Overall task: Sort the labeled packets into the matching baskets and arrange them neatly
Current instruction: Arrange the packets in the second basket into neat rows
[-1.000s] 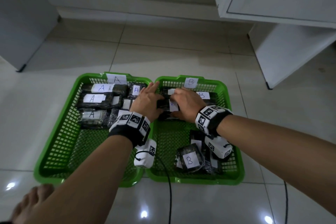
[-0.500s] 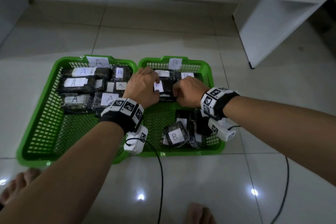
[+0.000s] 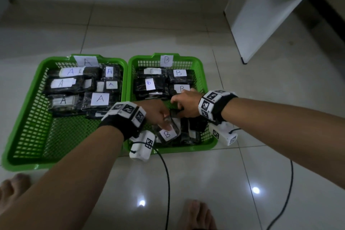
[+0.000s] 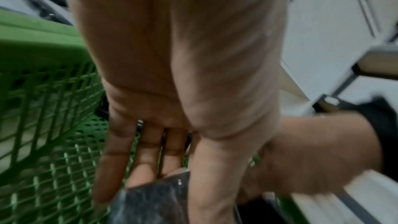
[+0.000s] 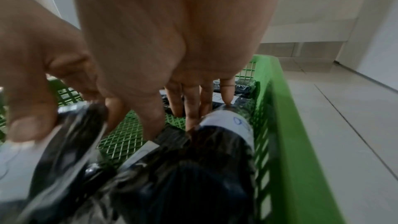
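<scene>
Two green baskets sit side by side on the floor. Basket A (image 3: pixel 24 110) holds rows of dark A packets (image 3: pixel 65 84). Basket B (image 3: pixel 186 148) (image 5: pixel 280 108) has B packets (image 3: pixel 151 86) lined up at its far end and a loose pile (image 3: pixel 194 129) (image 5: pixel 193 168) at its near end. My left hand (image 3: pixel 158 115) (image 4: pixel 168 185) pinches a B packet (image 3: pixel 168 133) (image 4: pixel 150 202) (image 5: pixel 71 134) between thumb and fingers at the pile's left side. My right hand (image 3: pixel 179 106) (image 5: pixel 172 125) is just beside it, thumb and fingers pinching the top edge of another dark packet in the pile.
A white cabinet (image 3: pixel 261 15) stands at the back right on the tiled floor. Black cables (image 3: pixel 168 183) trail from the wrist cameras across the tiles. My bare feet (image 3: pixel 197 214) are at the near edge, close to the baskets.
Both hands have drawn back from the stacked B packets at the far end to the loose pile at the near end. The left hand has taken hold of a B packet there.
</scene>
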`<state>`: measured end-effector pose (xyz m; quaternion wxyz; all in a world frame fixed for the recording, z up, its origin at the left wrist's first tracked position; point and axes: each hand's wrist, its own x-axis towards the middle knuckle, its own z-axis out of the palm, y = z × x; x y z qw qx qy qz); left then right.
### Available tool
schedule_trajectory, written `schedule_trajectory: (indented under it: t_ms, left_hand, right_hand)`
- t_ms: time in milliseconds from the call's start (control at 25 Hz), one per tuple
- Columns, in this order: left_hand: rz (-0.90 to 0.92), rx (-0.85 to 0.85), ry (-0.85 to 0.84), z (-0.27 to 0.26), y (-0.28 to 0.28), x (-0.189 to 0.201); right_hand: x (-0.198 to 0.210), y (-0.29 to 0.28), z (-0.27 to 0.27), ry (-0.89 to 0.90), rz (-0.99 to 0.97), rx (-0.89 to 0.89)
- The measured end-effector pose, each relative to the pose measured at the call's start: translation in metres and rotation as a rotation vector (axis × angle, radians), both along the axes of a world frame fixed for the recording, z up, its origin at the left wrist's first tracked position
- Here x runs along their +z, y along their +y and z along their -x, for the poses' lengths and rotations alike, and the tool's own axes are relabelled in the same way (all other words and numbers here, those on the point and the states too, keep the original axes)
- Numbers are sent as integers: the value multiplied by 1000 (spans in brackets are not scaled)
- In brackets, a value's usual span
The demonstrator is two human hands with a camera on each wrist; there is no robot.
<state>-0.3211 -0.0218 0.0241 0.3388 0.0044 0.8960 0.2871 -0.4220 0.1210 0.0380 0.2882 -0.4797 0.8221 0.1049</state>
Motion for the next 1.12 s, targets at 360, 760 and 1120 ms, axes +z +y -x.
schedule_trajectory:
  t_ms: [360,760,1120]
  left_hand:
    - [-562,870,284,-17,-68,12]
    - [-693,1095,424,-24,-52,3]
    - [-644,1067,522,-30,-51,-5]
  right_hand:
    - [17,-13,17,-413,117,-364]
    - [64,-4,42,-684,682,-978]
    - [-3,-6,20,-464,877,-940]
